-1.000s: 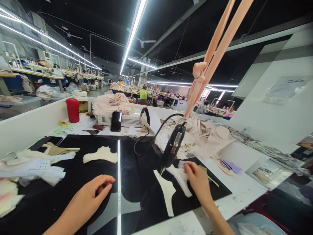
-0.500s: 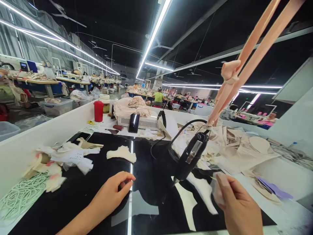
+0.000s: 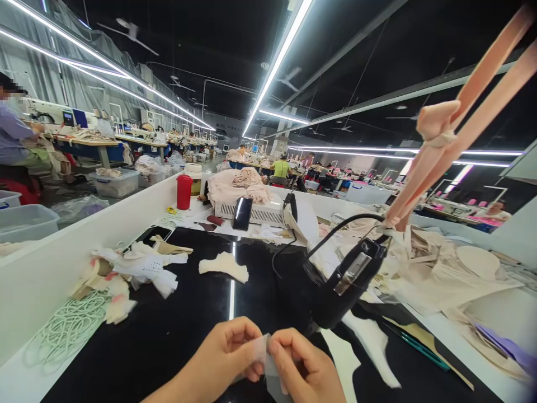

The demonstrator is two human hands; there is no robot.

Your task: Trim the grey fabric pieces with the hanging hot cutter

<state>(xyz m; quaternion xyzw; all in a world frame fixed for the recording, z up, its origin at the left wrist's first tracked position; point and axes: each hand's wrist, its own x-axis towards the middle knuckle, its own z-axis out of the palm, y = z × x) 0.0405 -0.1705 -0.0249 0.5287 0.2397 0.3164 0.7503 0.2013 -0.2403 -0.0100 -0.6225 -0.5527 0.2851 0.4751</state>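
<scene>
My left hand [image 3: 222, 358] and my right hand [image 3: 304, 369] meet at the bottom middle, over the black table top [image 3: 168, 330]. Both pinch one small sheer white fabric piece [image 3: 265, 364] between thumb and fingers. Just behind my right hand a black hand tool [image 3: 348, 277] hangs tilted from a peach strap [image 3: 453, 134], its tip pointing down at the table. White cut fabric pieces [image 3: 369, 341] lie on the black surface to the right of my hands.
A cream fabric piece [image 3: 224, 266] lies mid-table. Scraps [image 3: 138, 268] and white cord [image 3: 67, 330] sit at left by the white wall [image 3: 79, 246]. A beige fabric heap [image 3: 436, 268] is at right. A red cup [image 3: 183, 191] and white box [image 3: 260, 211] stand behind. A person [image 3: 14, 140] sits far left.
My left hand left the table and came to the middle; my right hand brought the small white piece to it. Both now pinch it. The view has shifted left.
</scene>
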